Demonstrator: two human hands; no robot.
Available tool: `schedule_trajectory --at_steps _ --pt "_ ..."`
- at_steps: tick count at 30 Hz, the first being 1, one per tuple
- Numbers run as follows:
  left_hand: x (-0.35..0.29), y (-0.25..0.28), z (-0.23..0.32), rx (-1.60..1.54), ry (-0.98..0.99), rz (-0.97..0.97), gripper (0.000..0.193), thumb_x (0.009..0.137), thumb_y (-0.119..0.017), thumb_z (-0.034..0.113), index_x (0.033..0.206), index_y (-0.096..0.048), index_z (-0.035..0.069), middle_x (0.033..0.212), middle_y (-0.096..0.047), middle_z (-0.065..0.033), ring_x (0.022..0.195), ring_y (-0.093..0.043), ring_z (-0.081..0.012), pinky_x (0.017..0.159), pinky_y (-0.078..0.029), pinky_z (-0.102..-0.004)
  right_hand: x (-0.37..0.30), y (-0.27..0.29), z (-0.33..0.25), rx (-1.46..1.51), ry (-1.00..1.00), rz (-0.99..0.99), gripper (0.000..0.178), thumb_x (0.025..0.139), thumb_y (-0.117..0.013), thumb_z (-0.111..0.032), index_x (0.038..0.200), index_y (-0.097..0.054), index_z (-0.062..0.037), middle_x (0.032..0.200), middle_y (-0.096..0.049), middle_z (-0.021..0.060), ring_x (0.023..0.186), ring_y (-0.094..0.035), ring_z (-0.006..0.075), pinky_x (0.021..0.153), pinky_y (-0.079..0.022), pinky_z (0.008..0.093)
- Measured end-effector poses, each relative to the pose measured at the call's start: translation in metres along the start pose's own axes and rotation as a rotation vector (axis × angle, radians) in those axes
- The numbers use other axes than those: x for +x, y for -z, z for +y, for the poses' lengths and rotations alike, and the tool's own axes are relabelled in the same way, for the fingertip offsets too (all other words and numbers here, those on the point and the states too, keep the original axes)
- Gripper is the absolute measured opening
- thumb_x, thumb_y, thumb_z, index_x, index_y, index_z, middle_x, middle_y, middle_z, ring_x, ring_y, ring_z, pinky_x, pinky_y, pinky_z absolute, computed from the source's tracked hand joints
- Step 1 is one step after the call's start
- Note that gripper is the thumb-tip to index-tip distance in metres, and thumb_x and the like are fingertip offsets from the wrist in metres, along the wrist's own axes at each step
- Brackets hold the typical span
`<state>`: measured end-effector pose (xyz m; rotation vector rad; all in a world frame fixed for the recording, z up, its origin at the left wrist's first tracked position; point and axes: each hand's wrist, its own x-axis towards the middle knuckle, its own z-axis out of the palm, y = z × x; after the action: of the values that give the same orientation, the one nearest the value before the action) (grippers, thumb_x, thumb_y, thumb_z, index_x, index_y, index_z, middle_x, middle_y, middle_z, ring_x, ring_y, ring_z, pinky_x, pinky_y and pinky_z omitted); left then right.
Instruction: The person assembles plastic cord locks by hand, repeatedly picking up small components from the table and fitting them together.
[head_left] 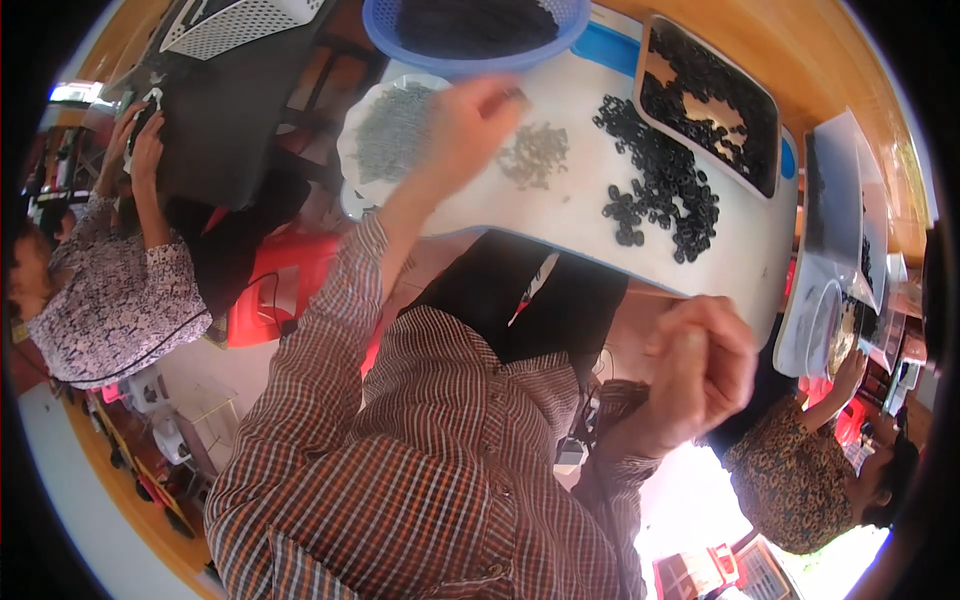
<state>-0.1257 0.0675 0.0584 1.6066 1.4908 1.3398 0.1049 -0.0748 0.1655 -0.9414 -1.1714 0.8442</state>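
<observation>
My left hand (470, 130) is blurred by motion over the white table, its fingers pinched together with a small dark spot at the tips that I cannot make out. Beneath it stands a white scalloped dish (350, 140) heaped with thin, pale, greyish pieces (395, 130). Beside the hand lies a loose pile of small yellowish-clear pieces (537, 155). Farther right, small black ring-like pieces (665, 180) are spread on the table. Off the table's near edge, my right hand (695, 375) is raised with its fingers curled closed; whatever they hold is hidden.
A blue basin (475, 65) of black material stands at the far edge. A tray (710, 157) of black pieces sits at the far right, with clear plastic bins (815, 330) beyond. Co-workers sit on both sides; a dark table (215, 130) and red stool (290, 285) are left.
</observation>
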Motion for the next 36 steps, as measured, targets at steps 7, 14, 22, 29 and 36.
schedule_trajectory --at_steps 7,14,22,29,36 --pt "0.046 0.016 0.013 0.393 -0.117 0.157 0.032 0.082 -0.072 0.022 0.109 -0.068 0.004 0.075 -0.069 -0.0084 0.064 -0.062 -0.0112 0.061 -0.050 -0.0257 0.022 0.003 -0.071 0.061 0.163 -0.135 0.007 0.085 -0.057 -0.006 0.092 -0.055 -0.0040 0.064 -0.056 0.0071 0.044 -0.049 0.0119 0.039 -0.038 0.0267" --pt "-0.033 -0.032 0.000 0.363 -0.286 -0.049 0.015 0.082 -0.068 0.009 0.094 -0.069 0.001 0.080 -0.066 -0.0117 0.068 -0.063 -0.0178 0.061 -0.049 -0.0278 0.055 0.013 -0.101 0.125 -0.012 -0.506 0.035 0.082 -0.060 -0.032 0.101 -0.054 -0.0041 0.080 -0.057 0.0100 0.057 -0.052 0.0170 0.047 -0.042 0.0285" --pt "-0.087 -0.031 -0.025 0.440 -0.106 -0.068 0.008 0.079 -0.067 0.005 0.087 -0.067 0.003 0.077 -0.061 -0.0121 0.066 -0.062 -0.0271 0.058 -0.049 -0.0348 0.062 0.025 -0.098 0.256 -0.207 -1.006 0.069 0.077 -0.065 -0.063 0.112 -0.052 -0.0041 0.097 -0.058 0.0133 0.072 -0.054 0.0229 0.056 -0.046 0.0307" --pt "-0.088 -0.027 -0.026 0.494 -0.109 -0.034 0.009 0.080 -0.067 0.004 0.088 -0.067 0.005 0.078 -0.060 -0.0112 0.066 -0.062 -0.0285 0.059 -0.049 -0.0369 0.028 0.036 -0.012 -0.495 0.445 -0.544 0.008 0.082 -0.061 -0.002 0.074 -0.064 -0.0023 0.066 -0.060 0.0096 0.050 -0.055 0.0218 0.048 -0.043 0.0288" --pt "-0.087 -0.031 -0.031 0.559 -0.164 -0.056 0.009 0.079 -0.067 0.004 0.088 -0.068 0.007 0.076 -0.057 -0.0088 0.066 -0.060 -0.0268 0.058 -0.050 -0.0361 -0.027 0.011 0.080 -0.139 -0.540 -0.148 0.017 0.089 -0.060 0.000 0.106 -0.065 0.0006 0.078 -0.063 0.0048 0.065 -0.058 0.0077 0.057 -0.045 0.0182"
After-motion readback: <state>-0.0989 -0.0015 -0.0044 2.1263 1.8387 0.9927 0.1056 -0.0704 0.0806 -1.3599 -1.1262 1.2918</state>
